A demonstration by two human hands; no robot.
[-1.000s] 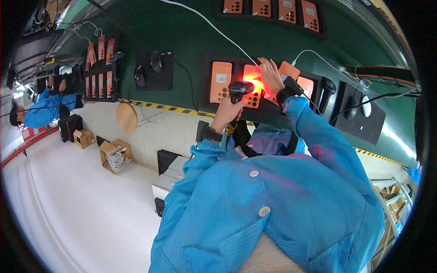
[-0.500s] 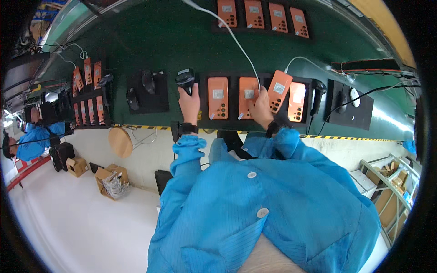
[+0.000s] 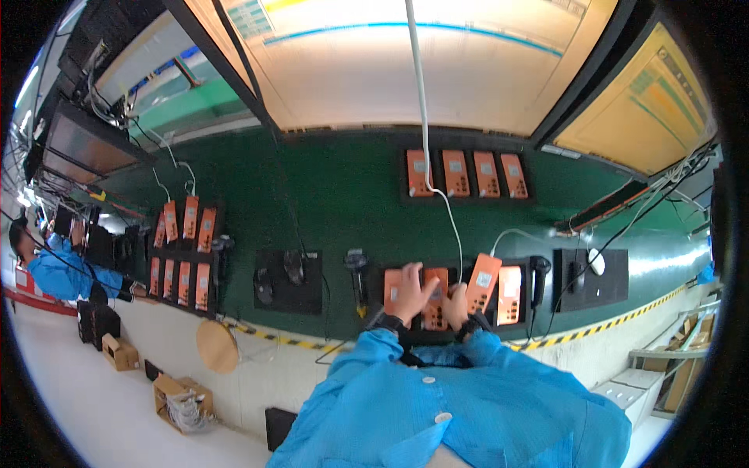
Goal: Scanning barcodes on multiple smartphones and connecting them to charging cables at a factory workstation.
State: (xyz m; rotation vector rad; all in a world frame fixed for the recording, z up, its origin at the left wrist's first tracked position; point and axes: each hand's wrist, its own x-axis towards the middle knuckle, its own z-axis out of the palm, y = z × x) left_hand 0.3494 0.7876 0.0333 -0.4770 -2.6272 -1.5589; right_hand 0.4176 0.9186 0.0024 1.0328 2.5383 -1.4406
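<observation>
Along the near edge of the desk point(image 3: 359, 207), left hand point(image 3: 412, 298) and right hand point(image 3: 456, 305) partly hide orange phones point(image 3: 392, 281); the top cuts off a white cable point(image 3: 422, 86).

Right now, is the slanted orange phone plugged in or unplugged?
It looks plugged in: a curved white cable runs to the top edge of the slanted orange phone.
</observation>
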